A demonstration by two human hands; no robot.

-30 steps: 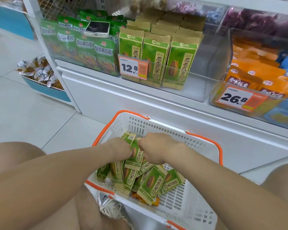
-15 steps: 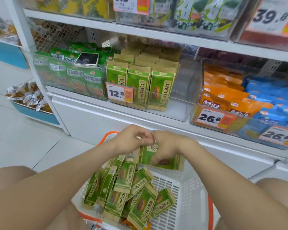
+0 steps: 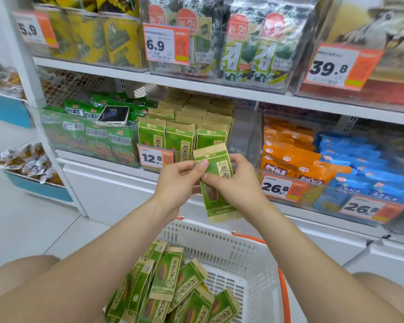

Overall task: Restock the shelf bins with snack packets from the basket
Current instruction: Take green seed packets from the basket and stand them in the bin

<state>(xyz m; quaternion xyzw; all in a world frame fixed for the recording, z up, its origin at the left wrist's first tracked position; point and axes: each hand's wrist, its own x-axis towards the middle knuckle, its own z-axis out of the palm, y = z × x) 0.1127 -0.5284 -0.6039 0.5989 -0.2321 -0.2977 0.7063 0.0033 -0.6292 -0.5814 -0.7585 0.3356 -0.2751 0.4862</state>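
A green and tan snack packet (image 3: 216, 185) stands upright in the air in front of the shelf, above the basket. My left hand (image 3: 177, 180) pinches its left edge with thumb and fingers. My right hand (image 3: 234, 180) grips its right side, fingers curled behind it. Below, the white basket (image 3: 243, 264) with orange handles holds several more packets of the same kind (image 3: 170, 290). Straight behind the held packet is the clear shelf bin (image 3: 243, 136) with rows of matching green packets (image 3: 180, 138); its right part shows no packets.
A phone (image 3: 113, 115) lies on green packets in the left bin (image 3: 89, 136). Orange packets (image 3: 289, 159) and blue packets (image 3: 364, 164) fill the bins to the right. Seaweed packs (image 3: 243, 43) fill the shelf above. A low blue bin of wrapped snacks (image 3: 30, 164) stands at the left.
Both hands lifted one packet out of the basket and up to shelf-bin height. My view tilted upward, so the upper shelf came into sight.
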